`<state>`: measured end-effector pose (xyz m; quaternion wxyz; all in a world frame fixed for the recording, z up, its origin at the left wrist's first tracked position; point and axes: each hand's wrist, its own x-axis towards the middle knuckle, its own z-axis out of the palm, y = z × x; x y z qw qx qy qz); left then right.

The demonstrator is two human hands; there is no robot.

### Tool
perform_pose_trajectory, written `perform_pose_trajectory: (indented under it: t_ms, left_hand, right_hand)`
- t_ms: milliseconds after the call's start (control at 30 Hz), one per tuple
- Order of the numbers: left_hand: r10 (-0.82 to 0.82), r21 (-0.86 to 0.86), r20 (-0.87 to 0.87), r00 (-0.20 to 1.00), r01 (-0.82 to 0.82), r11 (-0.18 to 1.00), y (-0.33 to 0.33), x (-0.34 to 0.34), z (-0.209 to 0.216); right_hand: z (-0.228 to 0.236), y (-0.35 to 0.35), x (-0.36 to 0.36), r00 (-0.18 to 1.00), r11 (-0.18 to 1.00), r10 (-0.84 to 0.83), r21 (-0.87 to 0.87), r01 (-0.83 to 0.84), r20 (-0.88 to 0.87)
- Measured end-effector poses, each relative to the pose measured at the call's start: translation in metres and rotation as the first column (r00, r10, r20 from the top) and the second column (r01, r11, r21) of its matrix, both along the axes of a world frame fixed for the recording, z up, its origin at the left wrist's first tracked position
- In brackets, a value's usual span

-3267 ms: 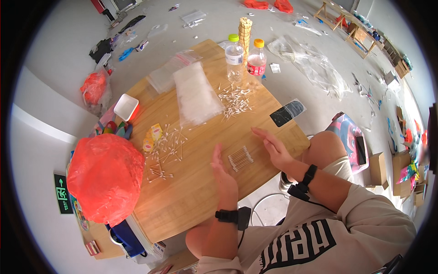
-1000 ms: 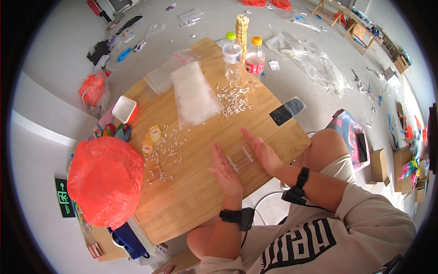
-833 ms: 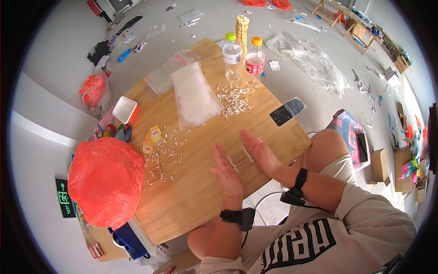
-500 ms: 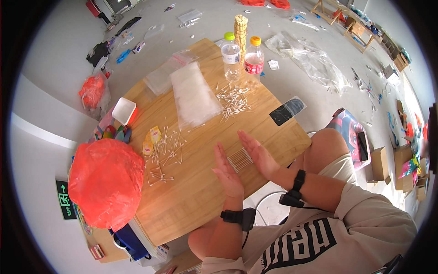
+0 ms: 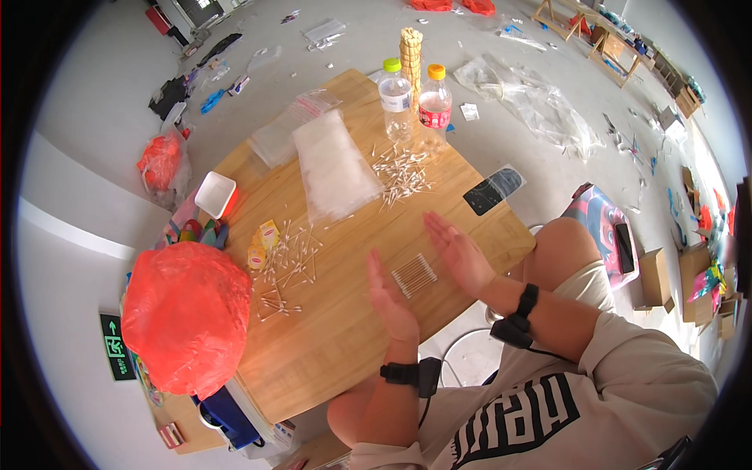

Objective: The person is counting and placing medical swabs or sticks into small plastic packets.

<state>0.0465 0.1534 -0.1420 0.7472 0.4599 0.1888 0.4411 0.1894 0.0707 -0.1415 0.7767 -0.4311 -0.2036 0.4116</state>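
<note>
A neat row of cotton swabs (image 5: 414, 276) lies side by side on the wooden table (image 5: 329, 337). My left hand (image 5: 390, 301) is open on edge at the row's left, fingers straight. On the other side, my right hand (image 5: 460, 258) is open too, its fingers stretched forward, apart from the swabs. Neither hand holds anything. Beyond them is a loose heap of cotton swabs (image 5: 403, 174), and more scattered cotton swabs (image 5: 288, 262) lie to the left beside small yellow packets (image 5: 264, 243).
Clear plastic bags (image 5: 333, 164) lie toward the table's far side. Two bottles (image 5: 395, 102) and a tall tan cylinder (image 5: 410, 59) stand at the far corner. A phone-like dark object (image 5: 486, 196) sits at the right edge. A red plastic bag (image 5: 186, 317) bulges at the left, near a white-and-red tray (image 5: 214, 194).
My right hand has moved away to the right from the swab row. The gap between my hands is wider, and the row is more fully visible.
</note>
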Motion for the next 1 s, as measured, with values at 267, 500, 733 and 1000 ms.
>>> perform_pose_trajectory:
  t_ms: [267,500,733,1000]
  left_hand:
    - [0.486,0.703,-0.7,0.524,0.627,0.337,0.011,-0.015,0.017]
    - [0.468,0.729,-0.677,0.568,0.606,0.319,0.001,-0.01,0.005]
    - [0.538,0.71,-0.671,0.51,0.65,0.27,0.001,-0.005,-0.009]
    - [0.554,0.71,-0.665,0.501,0.655,0.259,0.0,-0.002,-0.006]
  right_hand:
    - [0.04,-0.05,-0.003,-0.139,0.86,0.49,-0.452,0.236,0.861]
    - [0.028,-0.068,-0.034,-0.1,0.816,0.554,-0.515,0.262,0.827]
    - [0.024,-0.072,-0.034,-0.095,0.83,0.533,-0.498,0.253,0.841]
    - [0.01,-0.072,-0.036,-0.124,0.835,0.527,-0.485,0.258,0.841]
